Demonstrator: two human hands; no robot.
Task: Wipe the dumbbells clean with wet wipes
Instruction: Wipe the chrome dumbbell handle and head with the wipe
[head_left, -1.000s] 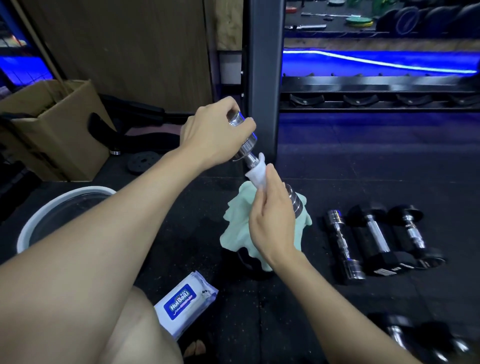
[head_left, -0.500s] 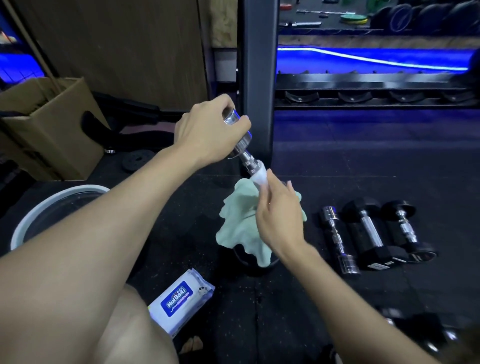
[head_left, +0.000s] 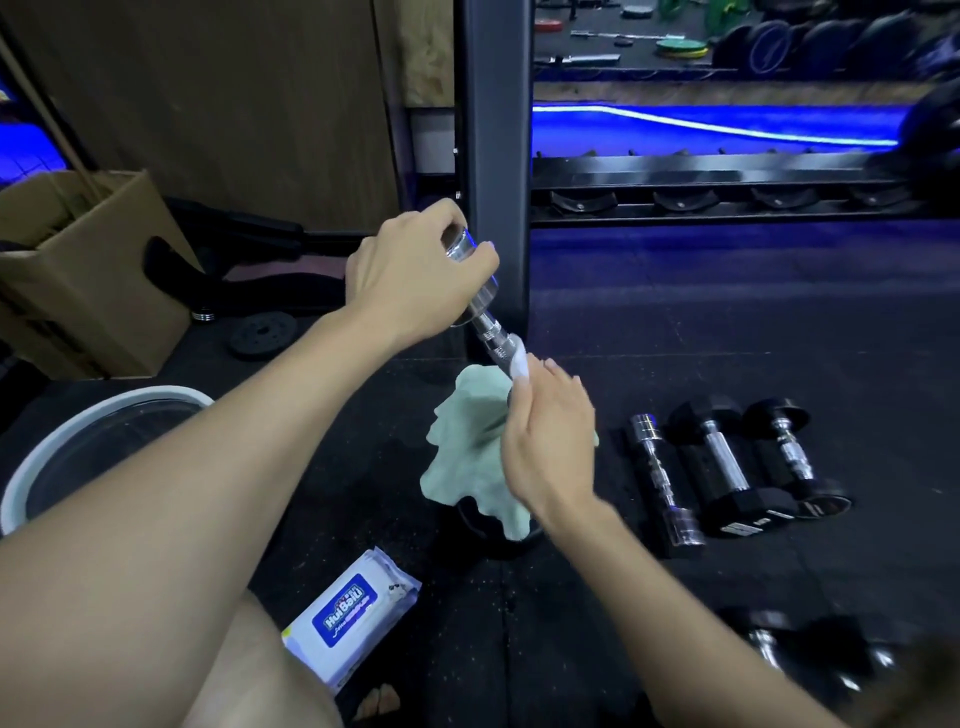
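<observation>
Left hand (head_left: 415, 270) fingers curled round chrome dumbbell (head_left: 480, 306) head, right hand (head_left: 550, 441) fingers pinching white wet wipe (head_left: 519, 364) on its handle, green cloth (head_left: 478, 457) below

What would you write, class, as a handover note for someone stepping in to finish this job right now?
Left hand: grips the upper head of the chrome dumbbell, held tilted.
Right hand: fingers pinch a white wet wipe round the handle, over the green cloth.
Wipes pack lies on the floor near the knee.
Three dumbbells lie side by side to the right, with more at lower right.
Done: handle wiping under way. Left: finish this one; whether the others are clean cannot be told.
</observation>
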